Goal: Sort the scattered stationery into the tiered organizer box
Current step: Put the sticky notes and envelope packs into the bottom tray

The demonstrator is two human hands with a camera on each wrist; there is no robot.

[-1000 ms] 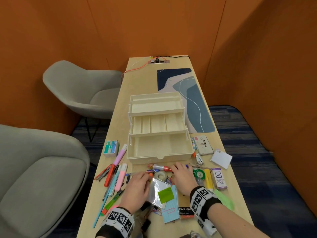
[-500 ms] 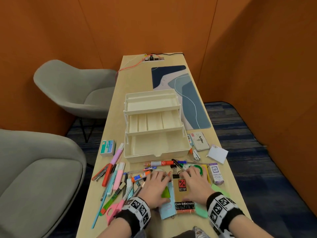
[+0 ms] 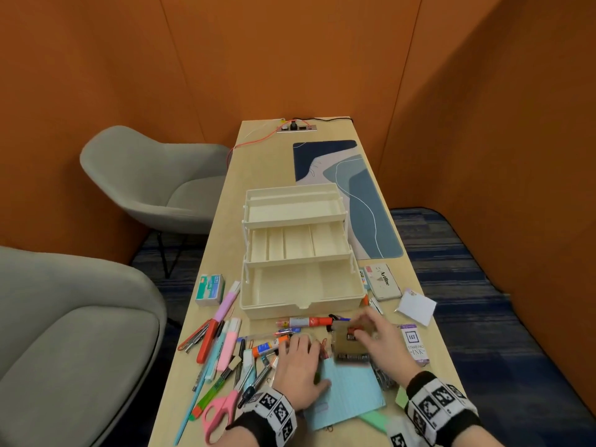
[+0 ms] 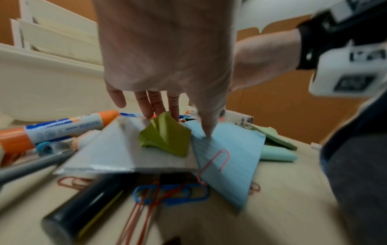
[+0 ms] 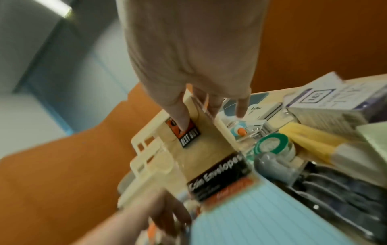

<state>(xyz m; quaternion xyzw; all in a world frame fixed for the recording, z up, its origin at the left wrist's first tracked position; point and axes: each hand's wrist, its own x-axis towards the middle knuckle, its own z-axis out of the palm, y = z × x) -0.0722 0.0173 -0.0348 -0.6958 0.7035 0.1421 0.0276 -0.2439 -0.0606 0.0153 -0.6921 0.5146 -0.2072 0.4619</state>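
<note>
The cream tiered organizer box (image 3: 300, 287) stands open at mid-table, all tiers bare. In front of it lies a pile of stationery. My right hand (image 3: 367, 330) pinches the brown coin envelope pack (image 3: 350, 345) at its far end. The right wrist view shows the thumb (image 5: 180, 116) on the pack (image 5: 201, 149) label and fingers behind its edge. My left hand (image 3: 298, 353) lies flat on the pile. In the left wrist view its straight fingers (image 4: 159, 106) press a green sticky note (image 4: 165, 137) and a silver packet (image 4: 125, 149). Its thumb rests on blue lined paper (image 4: 228, 154).
Pens and highlighters (image 3: 219, 343) and pink scissors (image 3: 219, 411) lie left of my hands, a staples box (image 3: 210, 288) beyond them. A stamp pad (image 3: 383, 280), white note (image 3: 416, 306) and ink box (image 3: 416, 343) sit right. A desk mat (image 3: 354, 195) is behind; grey chairs (image 3: 154, 175) stand left.
My right hand went from lying flat on the coin envelope pack to pinching its far end and pulling it forward, uncovering the blue paper. The left hand stays pressed on the pile.
</note>
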